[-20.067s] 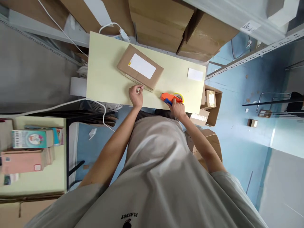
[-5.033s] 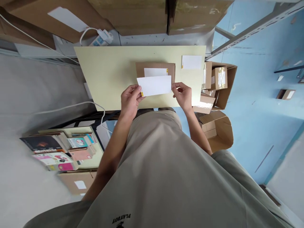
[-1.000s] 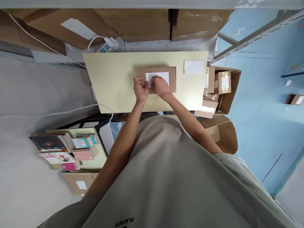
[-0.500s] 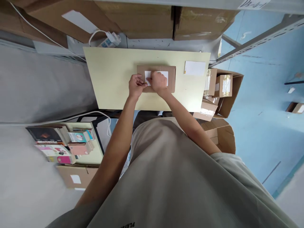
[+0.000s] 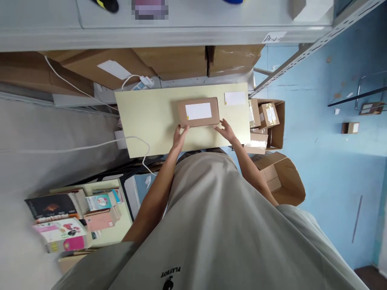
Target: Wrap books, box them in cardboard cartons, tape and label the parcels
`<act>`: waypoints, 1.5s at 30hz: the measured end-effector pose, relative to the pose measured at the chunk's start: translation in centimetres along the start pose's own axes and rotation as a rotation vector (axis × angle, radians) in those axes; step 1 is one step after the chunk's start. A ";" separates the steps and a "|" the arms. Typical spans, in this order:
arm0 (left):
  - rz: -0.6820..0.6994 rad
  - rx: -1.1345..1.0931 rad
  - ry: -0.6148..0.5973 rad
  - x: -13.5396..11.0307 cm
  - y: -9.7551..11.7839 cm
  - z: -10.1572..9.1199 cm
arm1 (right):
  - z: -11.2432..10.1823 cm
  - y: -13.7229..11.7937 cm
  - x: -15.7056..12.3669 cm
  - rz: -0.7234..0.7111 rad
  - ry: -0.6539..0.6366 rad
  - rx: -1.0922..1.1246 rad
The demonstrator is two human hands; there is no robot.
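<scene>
A closed cardboard box (image 5: pixel 198 123) lies on the pale yellow tabletop (image 5: pixel 151 125), with a white label (image 5: pixel 198 111) flat on its top. At the box's near left corner is my left hand (image 5: pixel 179 137), thumb and fingers apart, the fingertips at the edge. My right hand (image 5: pixel 225 131) is at the near right corner, its fingers spread. Whether the fingertips press on the cardboard, I cannot tell. A white sheet (image 5: pixel 235 98) with a small yellow mark lies on the tabletop to the right of the box.
A metal shelf (image 5: pixel 181 36) with big cartons (image 5: pixel 175 62) stands behind the table. On the right are a carton of small boxes (image 5: pixel 276 131) and an open carton (image 5: pixel 287 181). Books (image 5: pixel 57 205) are stacked at lower left. A white cable (image 5: pixel 121 139) runs near the table's left side.
Both hands have come off the label on the box top and moved apart to the box's near corners. The label is now uncovered. My view has tilted up, showing more shelf.
</scene>
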State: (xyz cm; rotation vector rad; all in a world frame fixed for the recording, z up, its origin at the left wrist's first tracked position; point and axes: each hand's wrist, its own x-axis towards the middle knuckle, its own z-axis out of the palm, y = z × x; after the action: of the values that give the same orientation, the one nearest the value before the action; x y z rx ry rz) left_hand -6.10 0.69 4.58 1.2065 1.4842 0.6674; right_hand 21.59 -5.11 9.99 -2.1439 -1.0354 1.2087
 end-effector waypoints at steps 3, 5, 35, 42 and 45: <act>-0.077 -0.017 -0.106 -2.9 -0.5 -1.1 | 1.3 -0.3 -2.5 -0.017 0.002 0.039; -0.080 -0.029 -0.094 -4.2 -0.1 -1.8 | 1.1 -0.6 -4.2 -0.038 0.065 0.017; 0.149 0.144 -0.320 -8.1 10.3 13.6 | -11.5 15.8 -11.1 0.001 0.369 0.602; 0.407 0.337 -0.733 -10.5 16.2 35.8 | -25.0 25.5 -14.7 0.147 0.893 0.452; 0.449 0.428 -0.853 -11.5 17.8 43.6 | -27.3 28.8 -15.9 0.222 0.966 0.472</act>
State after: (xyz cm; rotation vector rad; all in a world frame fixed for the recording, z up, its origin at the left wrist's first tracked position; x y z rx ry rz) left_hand 39.99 -12.19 12.28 1.8755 0.6416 0.0533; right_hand 50.97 -36.10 11.84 -2.0680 -0.0803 0.3051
